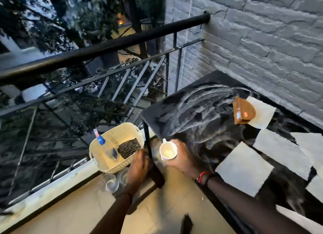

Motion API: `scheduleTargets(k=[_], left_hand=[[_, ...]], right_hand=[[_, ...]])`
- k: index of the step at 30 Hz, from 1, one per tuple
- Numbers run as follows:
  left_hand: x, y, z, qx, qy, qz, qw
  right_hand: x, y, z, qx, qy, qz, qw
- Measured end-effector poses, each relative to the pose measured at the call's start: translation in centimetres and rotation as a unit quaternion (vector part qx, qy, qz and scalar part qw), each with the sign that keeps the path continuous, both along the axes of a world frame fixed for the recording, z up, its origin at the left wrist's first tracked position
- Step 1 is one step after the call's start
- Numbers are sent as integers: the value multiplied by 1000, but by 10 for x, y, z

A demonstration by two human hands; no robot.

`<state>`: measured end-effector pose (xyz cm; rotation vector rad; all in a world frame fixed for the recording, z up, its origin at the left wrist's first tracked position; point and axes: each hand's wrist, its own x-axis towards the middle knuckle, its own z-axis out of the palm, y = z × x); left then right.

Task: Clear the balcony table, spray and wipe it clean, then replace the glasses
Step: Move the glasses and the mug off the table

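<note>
Evidently the clearing step is running: the right hand (181, 156) is gripping one mug (168, 152) at the table's (201, 101) 8 o'clock corner, probably taking it floorward. The left hand (138, 167) is blurring beside one basket (113, 165); its grip I cannot tell. Two or three glasses (111, 183) are sitting at the basket's 6 o'clock. One packet (243, 111) and about six papers (244, 165) are awaiting removal next.

right hand (181, 156): grips white mug (168, 152) at table (192, 111) edge | left hand (138, 167): beside basket (113, 163), blurred | glasses (111, 183): on floor
</note>
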<state>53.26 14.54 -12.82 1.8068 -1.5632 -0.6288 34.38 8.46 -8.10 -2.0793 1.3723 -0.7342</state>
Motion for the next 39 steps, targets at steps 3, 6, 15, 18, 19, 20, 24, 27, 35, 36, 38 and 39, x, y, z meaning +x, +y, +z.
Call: scheduleTargets(k=[3, 6, 15, 18, 19, 20, 24, 27, 35, 36, 38, 39], left_hand=[[37, 28, -19, 21, -19, 39, 999], [62, 46, -31, 44, -3, 54, 998], [101, 66, -81, 87, 12, 81, 993], [108, 61, -96, 93, 18, 89, 992], [110, 59, -102, 94, 17, 87, 992], [112, 58, -110, 92, 14, 84, 992], [116, 54, -125, 90, 13, 79, 993], [117, 49, -139, 84, 19, 74, 994], [123, 43, -150, 86, 16, 60, 994], [123, 42, -150, 87, 15, 60, 994], [125, 39, -148, 84, 14, 64, 994], [125, 38, -148, 84, 14, 68, 994]], right_hand=[[40, 22, -22, 36, -6, 19, 999], [69, 35, -54, 82, -3, 23, 996], [119, 39, -155, 169, 93, 18, 981], [129, 33, -186, 163, 147, 24, 975], [132, 32, -195, 160, 162, 27, 973], [136, 30, -206, 156, 171, 29, 972], [146, 25, -230, 169, 182, 21, 968], [153, 18, -252, 171, 180, 32, 968], [158, 8, -286, 152, 201, 31, 967], [159, 7, -288, 152, 200, 33, 967], [161, 4, -292, 150, 203, 35, 967], [161, 2, -292, 156, 203, 38, 966]])
